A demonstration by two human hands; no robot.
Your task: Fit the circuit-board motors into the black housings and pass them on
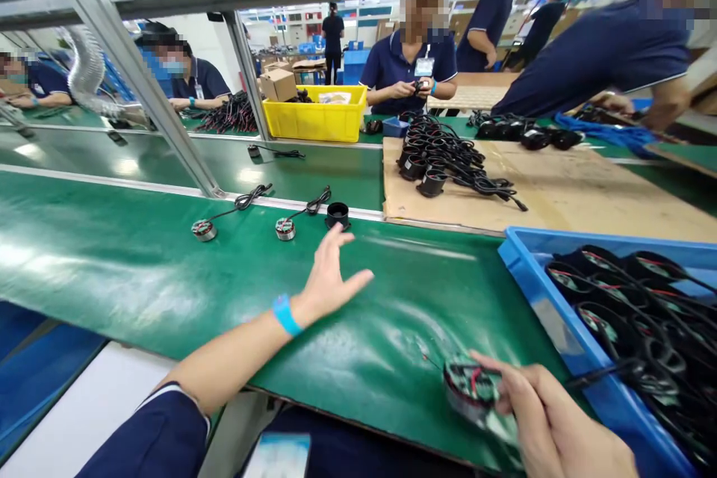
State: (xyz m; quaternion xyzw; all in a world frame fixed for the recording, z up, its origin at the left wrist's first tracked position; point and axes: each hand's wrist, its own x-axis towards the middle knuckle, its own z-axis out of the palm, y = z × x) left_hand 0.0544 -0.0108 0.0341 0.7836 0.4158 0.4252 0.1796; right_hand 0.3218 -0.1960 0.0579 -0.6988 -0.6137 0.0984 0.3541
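My left hand (329, 278), a blue band at its wrist, reaches over the green bench with fingers spread. Its fingertips come up to a round black housing (337, 215); whether they touch it I cannot tell. At the lower right, my right hand (552, 414) grips a small round motor (467, 393) with a green circuit board, red wires and a black cable, slightly blurred and tilted. Two similar metal motors, one at the left (204, 230) and one nearer the housing (285, 229), rest on the bench with their black cables trailing behind.
A blue bin (532, 291) of cabled black housings stands at the right. Beyond lie a cardboard sheet (594, 194) with several cabled black parts and a yellow crate (314, 123). A metal post (140, 82) rises at the left. Several people work across the bench.
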